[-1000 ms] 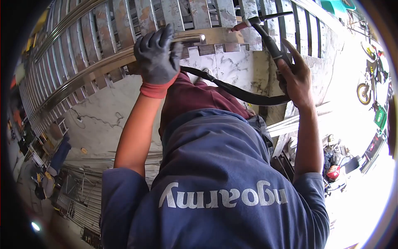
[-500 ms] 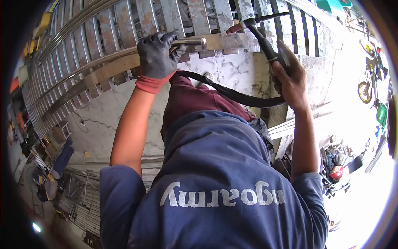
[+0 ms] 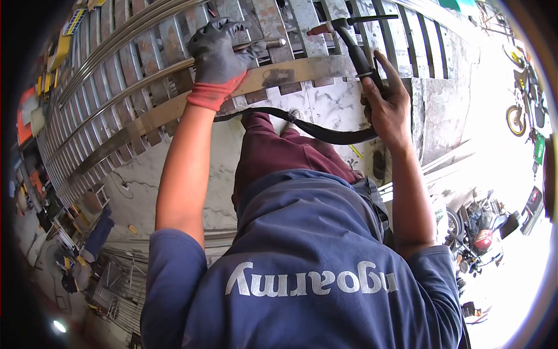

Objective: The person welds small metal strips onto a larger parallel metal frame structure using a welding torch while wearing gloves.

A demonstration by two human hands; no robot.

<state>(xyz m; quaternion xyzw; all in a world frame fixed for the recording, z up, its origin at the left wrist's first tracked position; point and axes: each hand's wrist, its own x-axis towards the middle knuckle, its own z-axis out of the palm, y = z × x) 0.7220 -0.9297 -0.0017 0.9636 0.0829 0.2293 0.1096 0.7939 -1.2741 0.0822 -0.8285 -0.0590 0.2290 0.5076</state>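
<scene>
My left hand [image 3: 218, 57], in a black glove with a red cuff, is closed around a long, slim metal tube [image 3: 272, 43]. The tube's rounded end sticks out to the right of the fingers, and its length runs off to the left. Just below lies a flat metal bar [image 3: 311, 68] along the near edge of a slatted metal bench [image 3: 276, 26]. My bare right hand [image 3: 390, 110] grips a TIG welding torch [image 3: 356, 51] by its black handle. The torch's reddish nozzle points left above the slats. A black sleeved cable [image 3: 334, 135] hangs from it across my legs.
More long metal rods [image 3: 125, 38] lie on the bench's left part. A concrete block [image 3: 439, 110] stands at the right, with a motorcycle [image 3: 485, 238] farther down. Metal stock and a person [image 3: 75, 270] are at the lower left.
My left hand and the tube have shifted slightly left and farther over the slats. My right hand has moved left with the torch. The view has shifted a little too.
</scene>
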